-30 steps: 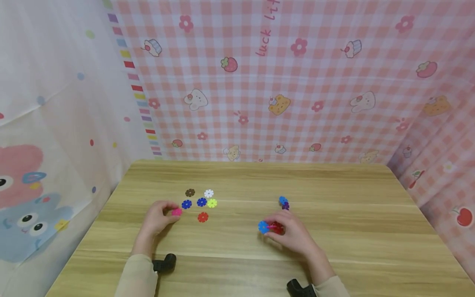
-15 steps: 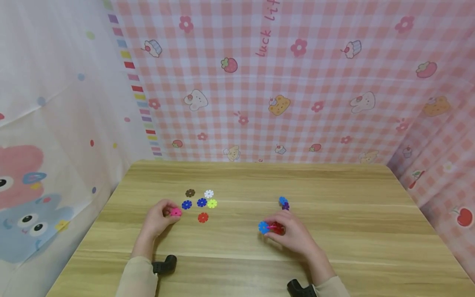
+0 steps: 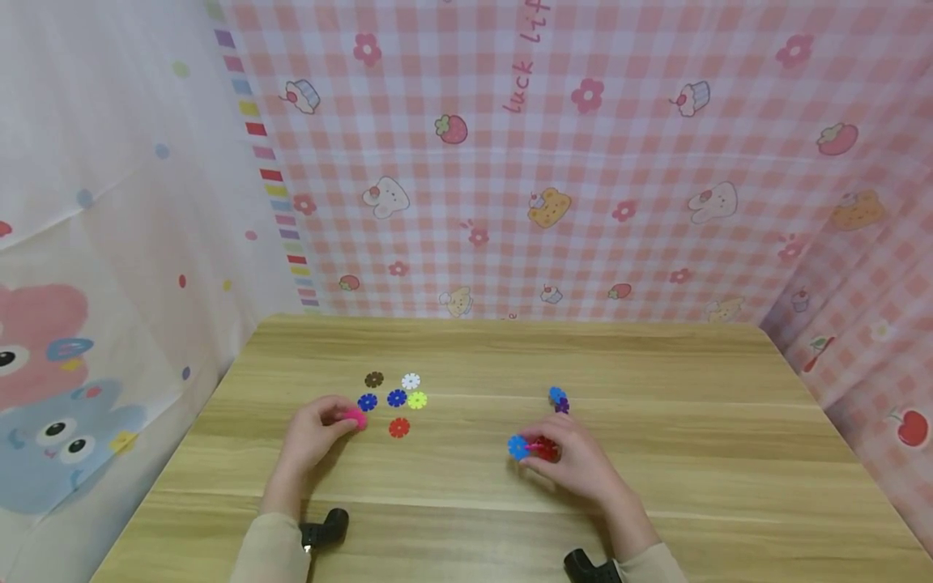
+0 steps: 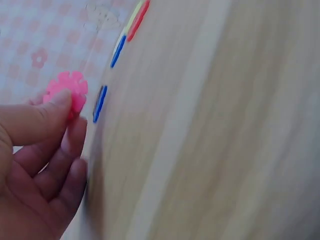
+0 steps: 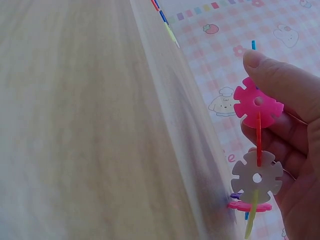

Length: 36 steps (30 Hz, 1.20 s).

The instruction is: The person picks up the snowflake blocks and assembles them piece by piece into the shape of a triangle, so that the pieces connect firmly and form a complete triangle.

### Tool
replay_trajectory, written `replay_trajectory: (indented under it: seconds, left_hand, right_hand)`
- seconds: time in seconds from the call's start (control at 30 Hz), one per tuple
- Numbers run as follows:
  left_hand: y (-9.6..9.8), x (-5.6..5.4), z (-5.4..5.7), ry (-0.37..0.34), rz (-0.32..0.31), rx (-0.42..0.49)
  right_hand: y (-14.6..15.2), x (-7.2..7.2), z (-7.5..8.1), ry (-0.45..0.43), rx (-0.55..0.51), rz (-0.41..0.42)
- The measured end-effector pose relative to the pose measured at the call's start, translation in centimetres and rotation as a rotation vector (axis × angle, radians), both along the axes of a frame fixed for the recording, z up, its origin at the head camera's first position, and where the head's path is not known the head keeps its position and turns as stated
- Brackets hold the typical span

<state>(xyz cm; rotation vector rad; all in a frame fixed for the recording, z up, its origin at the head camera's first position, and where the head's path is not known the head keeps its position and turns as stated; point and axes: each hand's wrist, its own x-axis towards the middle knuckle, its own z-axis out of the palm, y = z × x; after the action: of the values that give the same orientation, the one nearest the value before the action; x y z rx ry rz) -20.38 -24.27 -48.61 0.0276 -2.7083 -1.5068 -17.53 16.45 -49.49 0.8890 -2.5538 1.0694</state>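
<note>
My left hand [image 3: 313, 433] pinches a pink notched snowflake disc [image 4: 75, 87] between thumb and fingers, just above the table beside a dark blue disc [image 3: 368, 402]. In my right hand [image 3: 576, 457] is a chain of interlocked snowflake discs. A light blue disc [image 3: 518, 447] sticks out at its left end. The right wrist view shows the chain's pink disc [image 5: 258, 102], red disc [image 5: 259, 137], greyish-white disc [image 5: 256, 176] and yellow disc [image 5: 251, 220]. My right fingers hide part of the chain.
Loose discs lie between the hands: brown [image 3: 374, 380], white [image 3: 411, 380], another dark blue [image 3: 397, 398], yellow-green [image 3: 417, 401] and red [image 3: 399, 427]. Beyond the right hand are a light blue disc [image 3: 557, 395] and a purple disc [image 3: 562, 406], touching. A patterned cloth [image 3: 503, 243] hangs behind the table.
My left hand has shifted slightly right with the pink disc, which has turned between the fingers. My right hand and its chain have stayed in place.
</note>
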Motion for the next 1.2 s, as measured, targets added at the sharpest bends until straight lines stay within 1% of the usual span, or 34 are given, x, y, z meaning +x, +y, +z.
replay_trajectory:
  seconds: [0.1,0.2,0.27,0.5,0.7,0.8,0.87,0.93,1.0,1.2]
  left_hand:
    - [1.2,0.3,0.5,-0.006,-0.013,0.02]
    - [2.8,0.7,0.9,-0.003,-0.047,0.045]
    - [4.0,1.0,1.2,0.014,-0.079,0.05]
    - [8.6,1.5,1.4,0.126,-0.177,0.056]
    - [12.4,2.0,1.9,0.193,-0.292,0.092]
    - [14.1,2.3,2.2,0.214,-0.344,0.091]
    - [15.0,2.4,2.2,0.219,-0.371,0.082]
    - [15.7,2.4,2.2,0.234,-0.384,0.067]
    - [16.3,2.5,2.1,0.231,-0.394,0.069]
    - [17.3,2.5,1.9,0.224,-0.42,0.107]
  right_hand:
    - [0.0,0.0,-0.1,0.002,0.003,0.001]
    - [0.0,0.0,-0.1,0.004,0.004,0.002]
    - [0.0,0.0,-0.1,0.008,0.003,0.004]
    - [0.0,-0.1,-0.1,0.02,0.006,0.006]
    - [-0.1,-0.1,-0.1,0.019,0.004,-0.003]
    - [-0.1,0.0,0.0,-0.006,0.007,-0.015]
    - [-0.1,0.0,0.0,-0.024,0.008,-0.024]
    - [-0.1,0.1,0.1,-0.04,0.01,-0.035]
    - [-0.2,0.1,0.2,-0.04,0.005,-0.039]
    - [-0.3,0.1,0.2,-0.032,-0.008,-0.034]
